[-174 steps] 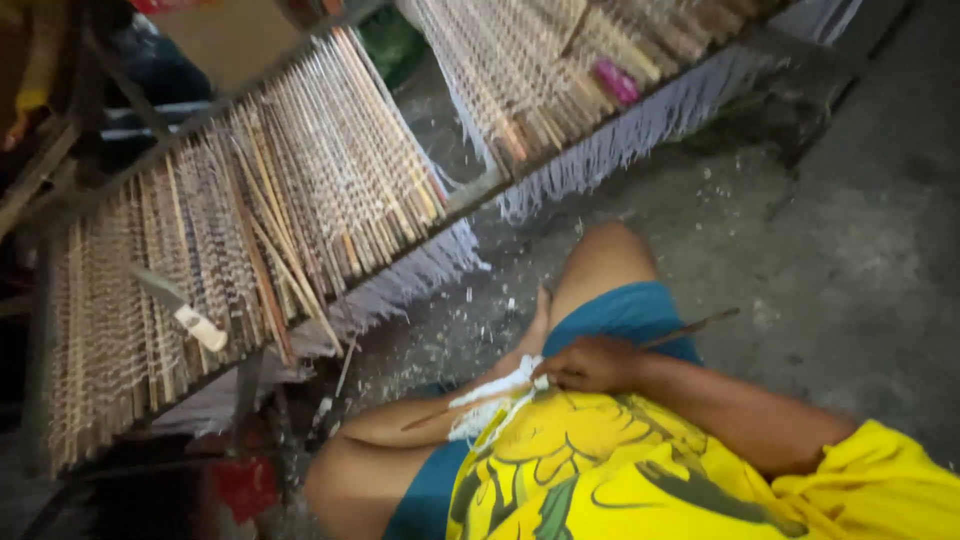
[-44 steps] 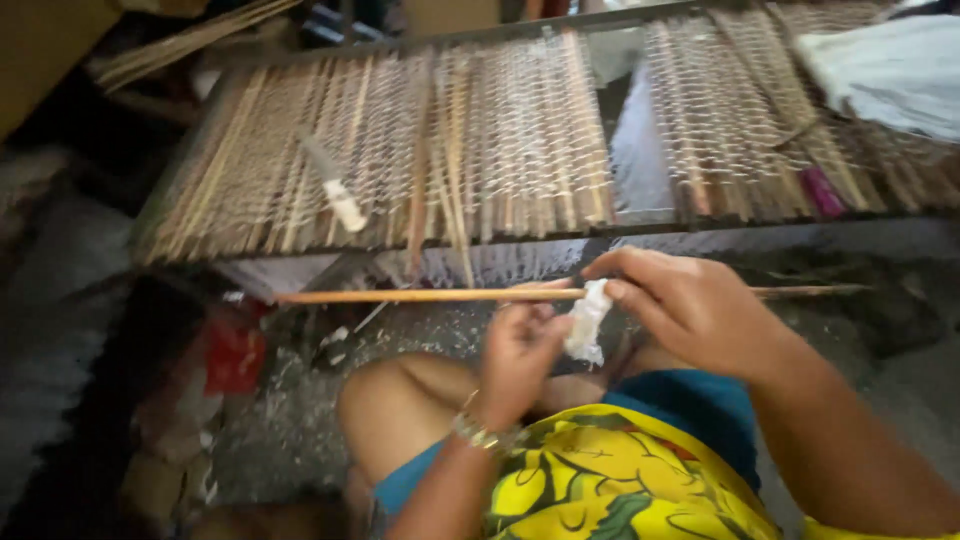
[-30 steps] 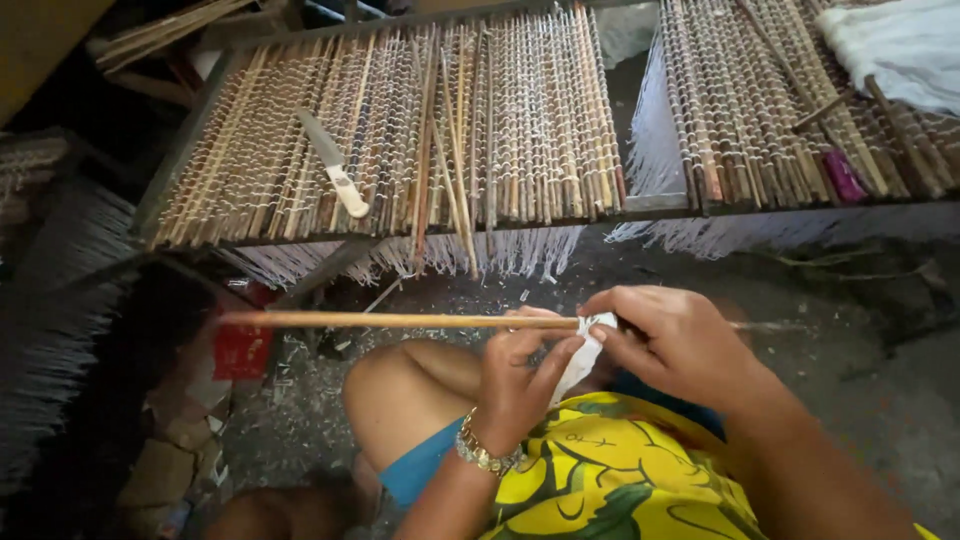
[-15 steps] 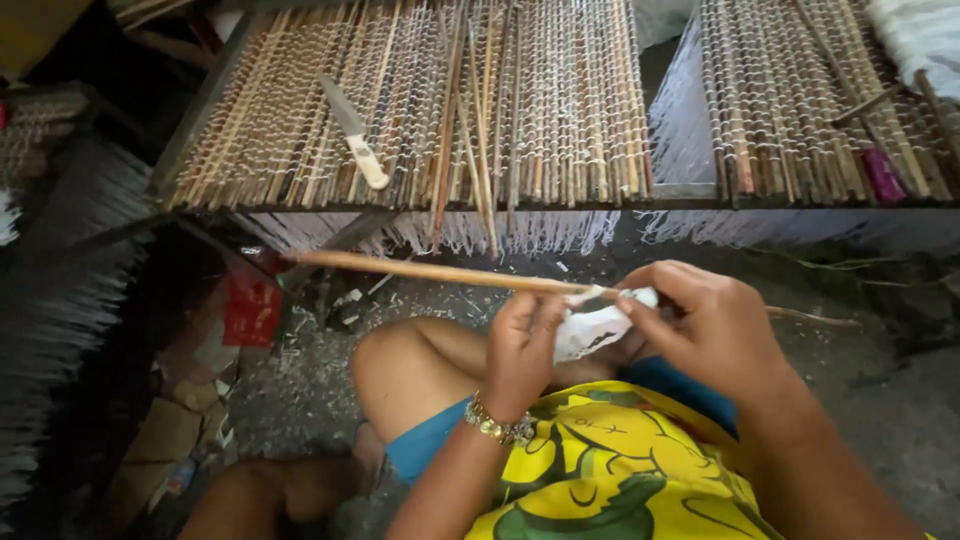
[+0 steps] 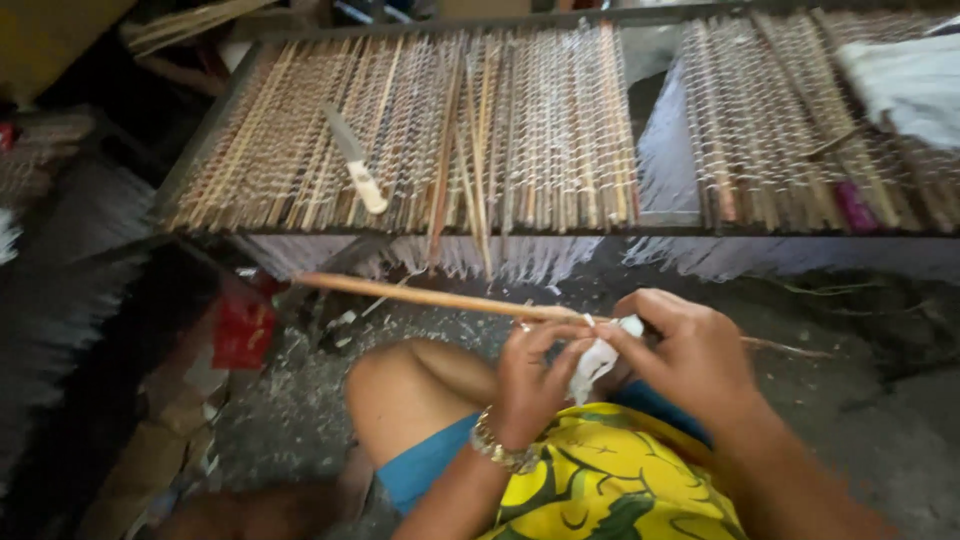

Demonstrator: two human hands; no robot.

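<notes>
I hold a long thin bamboo stick (image 5: 420, 295) across my lap, its far end pointing left. My left hand (image 5: 535, 375) pinches the stick near its middle, a gold bracelet on that wrist. My right hand (image 5: 690, 350) grips the stick too, with a scrap of white cloth (image 5: 598, 358) pressed between both hands and the stick. The stick's thin right end pokes out past my right hand. My bare knee, blue shorts and yellow patterned shirt fill the foreground.
A woven mat of bamboo slats (image 5: 450, 130) on a frame lies ahead, white threads hanging from its edge. A knife with a pale handle (image 5: 355, 170) and loose sticks (image 5: 475, 150) rest on it. A second mat (image 5: 800, 120) is at right. A red object (image 5: 243, 335) sits on the littered floor.
The view has tilted and the stick now slopes slightly down to the right. Both hands have stayed on the stick and cloth, sliding a little along it.
</notes>
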